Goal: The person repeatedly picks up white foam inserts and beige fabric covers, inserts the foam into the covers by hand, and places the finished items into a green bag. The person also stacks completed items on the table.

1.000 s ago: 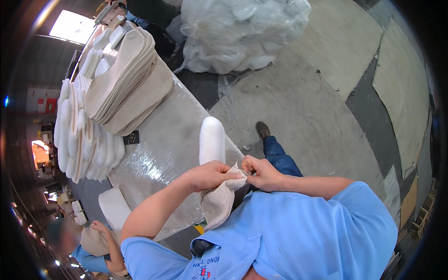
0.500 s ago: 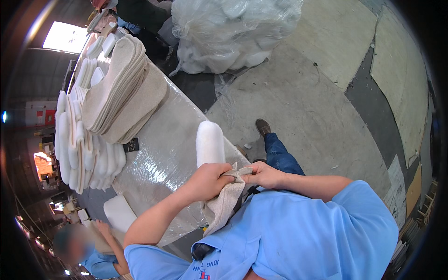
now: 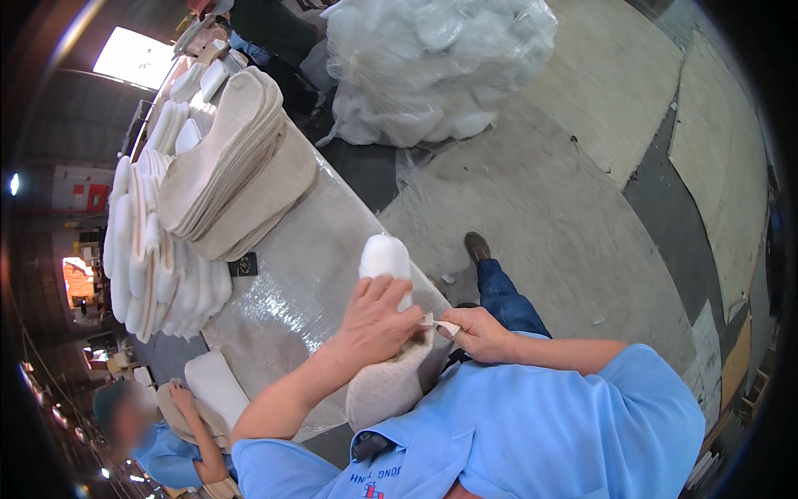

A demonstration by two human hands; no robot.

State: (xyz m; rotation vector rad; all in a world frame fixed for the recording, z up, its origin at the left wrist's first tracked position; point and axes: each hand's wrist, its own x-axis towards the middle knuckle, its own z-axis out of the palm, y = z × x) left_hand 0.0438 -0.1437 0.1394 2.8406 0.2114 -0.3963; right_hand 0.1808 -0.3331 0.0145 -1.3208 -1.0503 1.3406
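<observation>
A white, round-ended padded piece lies near the table's right edge, its lower part running under my left hand. The fingers of that hand bend over the padding, with the thumb beside the mouth of a beige fabric cover. The cover hangs between the hand and my shirt, at the table's near corner. My right hand pinches a corner of the cover's edge and holds it out to the right. How far the padding reaches into the cover is hidden by my left hand.
The table has clear plastic over it. Stacked beige covers and piled white padding stand at its far left, near a small black item. A large clear bag of white pieces sits beyond. A co-worker is at lower left.
My left hand has let go of the cover's gathered edge and spread over the white padding. The right hand still pinches the edge, now drawn slightly apart from the left. The view has shifted a little.
</observation>
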